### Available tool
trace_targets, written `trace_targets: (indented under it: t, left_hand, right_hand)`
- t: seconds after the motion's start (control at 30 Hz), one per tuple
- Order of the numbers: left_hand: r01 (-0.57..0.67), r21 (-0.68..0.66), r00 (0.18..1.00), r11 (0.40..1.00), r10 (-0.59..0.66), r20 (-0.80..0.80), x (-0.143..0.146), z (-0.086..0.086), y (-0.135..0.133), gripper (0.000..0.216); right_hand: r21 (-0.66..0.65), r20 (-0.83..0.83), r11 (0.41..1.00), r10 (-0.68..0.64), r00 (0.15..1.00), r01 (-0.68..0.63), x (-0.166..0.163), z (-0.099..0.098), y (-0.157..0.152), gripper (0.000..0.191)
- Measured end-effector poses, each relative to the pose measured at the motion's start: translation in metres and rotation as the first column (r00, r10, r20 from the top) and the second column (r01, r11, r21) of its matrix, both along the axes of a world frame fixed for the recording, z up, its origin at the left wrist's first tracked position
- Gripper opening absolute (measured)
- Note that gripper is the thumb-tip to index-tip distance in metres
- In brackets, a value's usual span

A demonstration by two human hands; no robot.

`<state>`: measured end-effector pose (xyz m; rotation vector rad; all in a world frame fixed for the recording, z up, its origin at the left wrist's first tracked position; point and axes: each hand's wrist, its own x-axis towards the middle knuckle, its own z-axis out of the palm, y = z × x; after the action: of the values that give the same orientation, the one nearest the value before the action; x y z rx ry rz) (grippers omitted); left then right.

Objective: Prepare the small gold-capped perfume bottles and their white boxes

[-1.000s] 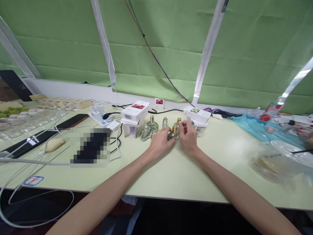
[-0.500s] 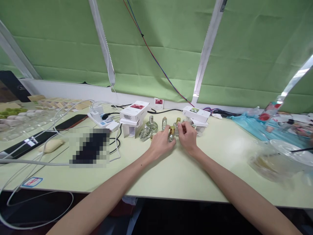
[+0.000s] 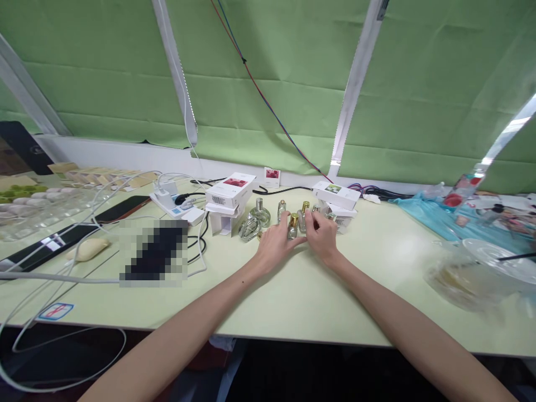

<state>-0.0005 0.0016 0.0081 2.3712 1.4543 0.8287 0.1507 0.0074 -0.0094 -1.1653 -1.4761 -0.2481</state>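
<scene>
Grip, left hand (image 3: 273,244): spread beside gold-capped clear-glass bottle (image 3: 293,225); right hand (image 3: 322,234): fingers curled, grip unclear, cannot tell.

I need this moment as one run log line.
left hand: spread at front gold-capped bottle | right hand: at rear gold-capped bottle, contact unclear | flanking: white boxes

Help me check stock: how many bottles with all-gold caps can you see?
2. One gold-capped bottle is beside the left hand; the other gold-capped bottle is farther back, beside the right hand. More may be hidden behind the hands.
</scene>
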Motion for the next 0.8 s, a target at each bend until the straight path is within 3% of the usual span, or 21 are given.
trace_targets:
  t: [0.5,0.8]
  left_hand:
    - [0.125,-0.054,0.987,0.991,-0.119,0.107,0.0002,-0.0085,0.0048,0.072]
    - [0.128,-0.028,0.988,0.991,-0.126,0.085,0.0005,-0.0074,0.0023,0.073]
  right_hand:
    - [0.031,-0.003,1.0,-0.004,1.0,0.004,-0.0012,0.0016,-0.0012,0.048]
    - [0.02,0.008,1.0,-0.016,1.0,0.015,0.0007,-0.0027,0.0006,0.048]
